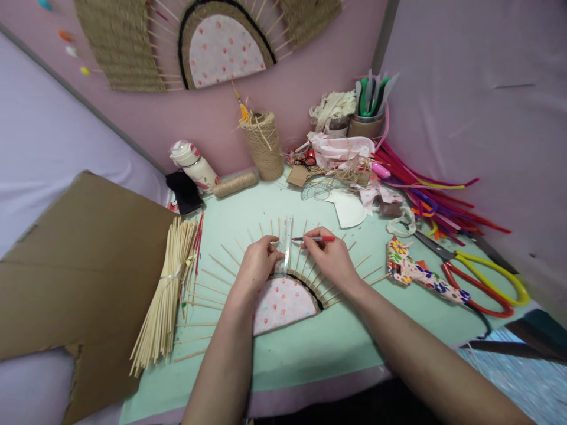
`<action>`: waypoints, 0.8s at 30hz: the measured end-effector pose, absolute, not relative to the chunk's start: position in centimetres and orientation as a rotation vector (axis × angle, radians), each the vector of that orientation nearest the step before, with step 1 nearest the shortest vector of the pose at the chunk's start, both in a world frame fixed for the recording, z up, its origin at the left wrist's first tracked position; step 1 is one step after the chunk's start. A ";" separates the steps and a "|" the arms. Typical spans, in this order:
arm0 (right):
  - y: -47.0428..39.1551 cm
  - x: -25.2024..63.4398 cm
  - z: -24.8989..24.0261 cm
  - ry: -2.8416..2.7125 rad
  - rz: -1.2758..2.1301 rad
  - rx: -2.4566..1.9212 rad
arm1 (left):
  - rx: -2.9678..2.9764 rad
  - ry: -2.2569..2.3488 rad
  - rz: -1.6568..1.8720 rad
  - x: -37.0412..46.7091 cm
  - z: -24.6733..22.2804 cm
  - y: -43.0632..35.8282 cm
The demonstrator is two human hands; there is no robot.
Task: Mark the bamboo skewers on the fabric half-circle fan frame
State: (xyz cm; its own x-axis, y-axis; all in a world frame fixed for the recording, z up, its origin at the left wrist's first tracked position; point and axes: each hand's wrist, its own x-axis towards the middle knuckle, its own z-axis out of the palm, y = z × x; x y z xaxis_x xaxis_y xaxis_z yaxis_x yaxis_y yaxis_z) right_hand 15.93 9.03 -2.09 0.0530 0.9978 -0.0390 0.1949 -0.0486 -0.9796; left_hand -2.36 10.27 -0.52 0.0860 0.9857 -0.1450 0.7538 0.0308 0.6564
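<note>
A half-round piece (286, 304) covered in dotted pink fabric lies in front of me, edged with a dark band and twine. Thin wooden sticks (224, 268) fan out from its curved edge. My left hand (261, 260) is closed on a clear ruler (287, 245), which stands lengthwise along the sticks near the top of the curve. In my right hand (330, 254) is a red pen (319, 239), pinched between the fingers. The pen's tip points left, close to the ruler's right edge; whether it touches a stick I cannot tell.
A tied bundle of sticks (163, 295) and a cardboard sheet (88, 260) lie left. Scissors (482, 283) and a flower-patterned glue gun (420, 274) lie right. Behind stand a twine spool (263, 144), a bottle (192, 165) and pipe cleaners (434, 189). A similar half-round piece (228, 50) hangs on the wall.
</note>
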 end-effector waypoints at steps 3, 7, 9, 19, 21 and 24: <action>9.0 15.9 -2.0 -1.299 1.084 -1.413 | 1.768 1.731 0.493 -2.3 -0.4 10.3; 9.0 15.9 -1.8 -1.305 1.079 -1.412 | 1.760 1.727 0.487 -2.4 -0.5 10.5; 9.1 15.9 -1.8 -1.310 1.081 -1.422 | 1.758 1.719 0.489 -2.4 -0.5 10.5; 9.1 16.0 -2.1 -1.346 1.057 -1.421 | 1.771 1.731 0.475 -2.3 -0.3 10.5; 9.1 16.0 -2.2 -1.358 1.050 -1.437 | 1.772 1.736 0.470 -2.3 -0.4 10.4; 9.1 16.0 -2.1 -1.355 1.057 -1.442 | 1.780 1.739 0.467 -2.4 -0.3 10.4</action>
State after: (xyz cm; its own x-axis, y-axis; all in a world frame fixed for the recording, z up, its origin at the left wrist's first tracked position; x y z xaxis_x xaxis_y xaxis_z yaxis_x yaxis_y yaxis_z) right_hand 16.03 9.06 -2.09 0.0475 0.9987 -0.0194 0.2619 -0.0312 -0.9646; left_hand -2.36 10.42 -0.34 0.0795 0.9843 -0.1574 0.7730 0.0388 0.6333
